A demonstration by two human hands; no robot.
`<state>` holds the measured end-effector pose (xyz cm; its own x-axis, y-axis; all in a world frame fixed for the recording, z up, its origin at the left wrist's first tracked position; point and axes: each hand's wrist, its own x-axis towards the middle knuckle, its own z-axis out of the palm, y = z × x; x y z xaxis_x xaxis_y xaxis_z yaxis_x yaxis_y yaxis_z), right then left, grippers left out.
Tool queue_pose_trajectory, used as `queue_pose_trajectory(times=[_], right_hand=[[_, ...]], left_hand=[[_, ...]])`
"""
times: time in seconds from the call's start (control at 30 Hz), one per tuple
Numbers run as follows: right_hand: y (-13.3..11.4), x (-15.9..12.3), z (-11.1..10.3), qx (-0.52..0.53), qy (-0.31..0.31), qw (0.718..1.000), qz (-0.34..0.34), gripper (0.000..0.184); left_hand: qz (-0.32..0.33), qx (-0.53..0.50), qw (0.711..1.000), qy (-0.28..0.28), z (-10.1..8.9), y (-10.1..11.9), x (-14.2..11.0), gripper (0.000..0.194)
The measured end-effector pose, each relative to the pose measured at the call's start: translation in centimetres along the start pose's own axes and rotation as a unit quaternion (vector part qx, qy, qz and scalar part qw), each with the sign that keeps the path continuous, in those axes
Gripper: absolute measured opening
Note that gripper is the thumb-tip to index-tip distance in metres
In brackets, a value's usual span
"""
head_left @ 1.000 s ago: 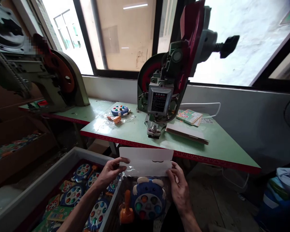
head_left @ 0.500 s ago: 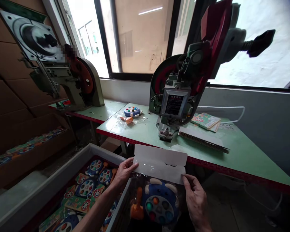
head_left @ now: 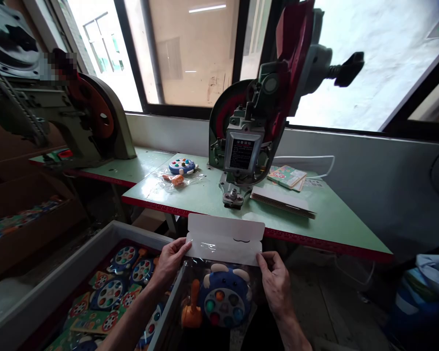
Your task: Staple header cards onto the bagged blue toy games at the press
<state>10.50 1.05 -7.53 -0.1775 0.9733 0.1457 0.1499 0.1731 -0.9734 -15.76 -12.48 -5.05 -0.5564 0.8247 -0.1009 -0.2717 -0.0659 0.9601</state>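
Note:
Between my hands is a white folded header card [head_left: 219, 243], its upper flap raised and a small curved slot near its right side. My left hand [head_left: 172, 258] pinches the card's left edge, thumb on top. At the lower right corner, my right hand [head_left: 275, 280] grips the card with thumb and fingers. Hanging below the card, a clear plastic bag holds a blue animal-shaped toy [head_left: 225, 297] with coloured round knobs, and an orange toy hammer [head_left: 192, 312]. The bag's top edge meets the card; how they join is hidden.
A stapling press [head_left: 243, 151] stands on the green table [head_left: 336, 229]. Right of it lie a stack of folded cards [head_left: 283, 202] and printed cards [head_left: 287, 176]. Another blue toy [head_left: 183, 166] sits left. A grey bin [head_left: 111, 231] of bagged toys stands at lower left.
The header card has come up slightly towards the table edge, its upper flap standing clearer. My left fingers have closed on its left edge. The view swung right and then back.

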Motion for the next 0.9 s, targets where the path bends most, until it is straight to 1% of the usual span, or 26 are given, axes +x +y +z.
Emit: queue_pose_trajectory(times=[0.17,0.23,0.3,0.37,0.43,0.5,0.53,0.57,0.6,0.63,0.7,0.73,0.8,0.9], right_hand=[[0.6,0.2,0.2,0.053,0.0,0.999,0.004,0.035],[0.6,0.3,0.2,0.103,-0.002,0.994,0.025,0.034],[0.3,0.4,0.1,0.163,-0.023,0.984,0.062,0.036],[-0.2,0.7,-0.3,0.208,-0.059,0.972,0.088,0.049],[-0.8,1.2,-0.9,0.231,-0.112,0.961,0.1,0.067],[-1.1,1.7,-1.4,0.251,-0.168,0.946,0.115,0.078],[-1.0,1.9,-1.6,0.266,-0.191,0.936,0.126,0.078],[-0.9,2.1,-1.7,0.282,-0.207,0.927,0.137,0.074],[-0.6,2.2,-1.7,0.296,-0.217,0.918,0.148,0.065],[-0.2,2.3,-1.7,0.304,-0.221,0.913,0.159,0.051],[0.5,2.3,-1.7,0.307,-0.223,0.908,0.18,0.024],[0.8,2.2,-1.8,0.303,-0.224,0.907,0.188,0.018],[1.1,2.2,-2.1,0.292,-0.226,0.909,0.194,0.017],[0.9,2.2,-2.5,0.275,-0.236,0.915,0.178,0.028]], left_hand=[[-0.026,0.01,0.999,-0.021,-0.5,0.5,0.4,0.041],[-0.042,0.022,0.998,-0.041,-0.9,0.9,0.6,0.037],[-0.048,0.041,0.995,-0.074,-1.4,1.4,0.9,0.034],[-0.048,0.056,0.992,-0.106,-1.8,1.8,1.1,0.033],[-0.047,0.054,0.99,-0.123,-2.0,1.9,1.3,0.034],[-0.047,0.039,0.991,-0.12,-2.0,1.8,1.2,0.045],[-0.045,0.028,0.992,-0.113,-2.0,1.6,1.2,0.054],[-0.042,0.019,0.993,-0.105,-1.9,1.3,1.1,0.063],[-0.039,0.012,0.994,-0.098,-1.8,1.0,1.0,0.066],[-0.033,0.006,0.995,-0.092,-1.8,0.6,0.9,0.062],[-0.018,0.004,0.996,-0.086,-1.8,-0.1,0.8,0.042],[-0.008,0.009,0.996,-0.084,-1.9,-0.5,0.8,0.034],[0.014,0.021,0.997,-0.074,-2.0,-1.0,1.0,0.03],[0.019,0.034,0.997,-0.064,-2.0,-1.2,1.1,0.026]])
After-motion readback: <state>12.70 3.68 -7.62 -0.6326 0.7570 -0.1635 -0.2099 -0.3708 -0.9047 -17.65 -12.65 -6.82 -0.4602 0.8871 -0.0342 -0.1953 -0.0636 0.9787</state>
